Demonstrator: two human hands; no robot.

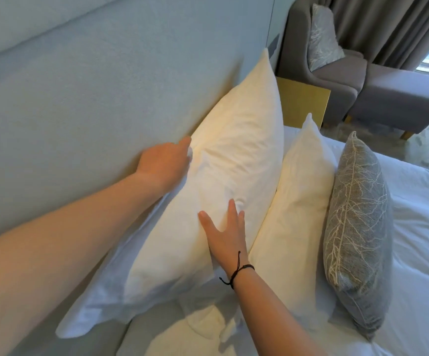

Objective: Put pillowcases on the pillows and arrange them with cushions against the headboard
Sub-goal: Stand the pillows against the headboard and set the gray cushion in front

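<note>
As seen from the wearer's head, nearest to farthest:

Item 1. Loose white fabric (198, 330), rumpled on the bed below the arms; possibly a spare pillowcase, cannot tell.

Item 2. Right hand (226, 235), black cord at the wrist, fingers spread apart and pressed flat on the front face of the large pillow. Nothing gripped.

Item 3. Large pillow (223, 170), white, cased, open flap trailing at its near end, stood on edge and leaning on the headboard (80, 111).

Item 4. Left hand (166, 163), wedged between headboard and pillow, fingertips curled into the pillow's back edge; whether cloth is pinched, cannot tell.

Item 5. Second pillow (298, 201), white, smaller in view, upright just in front of item 3 and touching it.

Item 6. Grey cushion (357, 227), branch pattern, upright on edge in front of item 5.

Item 7. Bedside table (303, 104), yellow, past the pillows.

Item 8. Grey armchair (336, 80) holding 1 matching cushion (322, 39); curtains beyond.

Risk, judged: the row of 3 stands on narrow edges. A hard push from the right hand, or a quick withdrawal of the left, could tip item 3 forward and knock items 5 and 6 flat. The trailing flap may stay untidy if not tucked.
</note>
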